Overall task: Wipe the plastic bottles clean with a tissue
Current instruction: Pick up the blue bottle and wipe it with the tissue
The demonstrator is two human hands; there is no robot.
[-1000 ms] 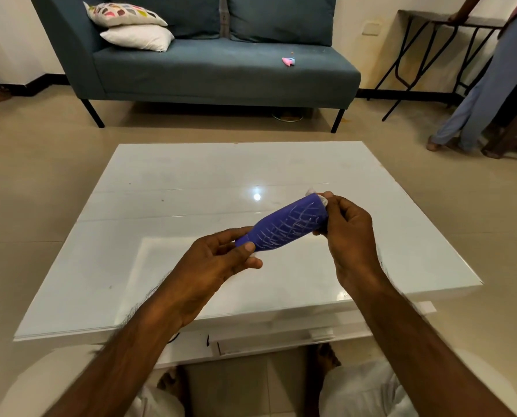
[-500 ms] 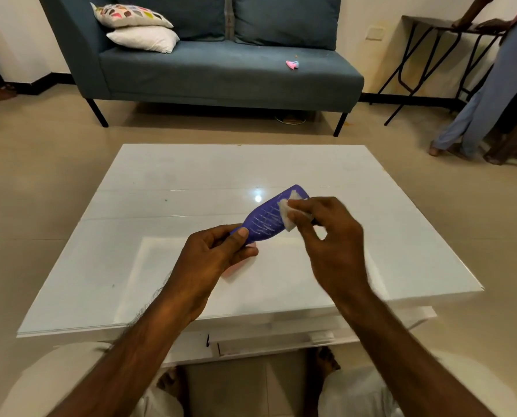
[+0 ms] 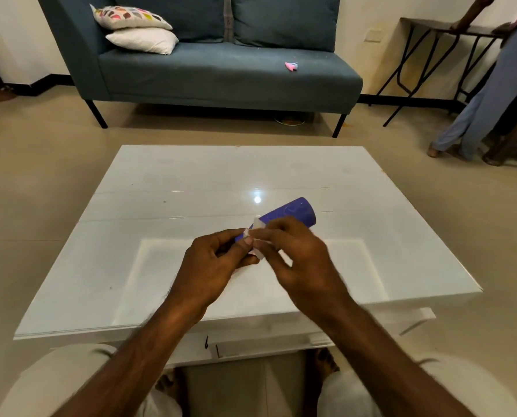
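**Two hands, one bottle, one tissue above the white table**

Both hands meet over the middle of the table, and each grip is closed on something. The left hand [image 3: 212, 267] curls its fingers around the near, narrow end of the single purple plastic bottle [image 3: 287, 216], thumb pressed in against it. The right hand [image 3: 299, 260] pinches one small white tissue [image 3: 255, 236] between thumb and fingertips and holds it against the bottle's side, right next to the left thumb, so the two hands touch or nearly touch there. Only small corners of the tissue show, above and below the right fingers.

The bottle is held in the air, tilted, its wide rounded far end pointing up and away to the right; pale markings run over its purple surface, too fine to read. That far end is bare, with neither hand on it.

Beneath the hands lies one glossy white table [image 3: 167, 224], which reflects a single bright spot of light just left of the bottle's far end. No other bottle shows on it.

Beyond the table stands one blue-grey sofa [image 3: 221, 73] on dark legs. Two pillows are stacked at its left end: a patterned pillow [image 3: 130, 17] on top of a plain white pillow [image 3: 144, 40]. One small pink item [image 3: 290, 66] lies on the seat toward the right. At the far right a second person [image 3: 489, 85] in pale trousers stands leaning on a dark-framed side table [image 3: 426, 40].
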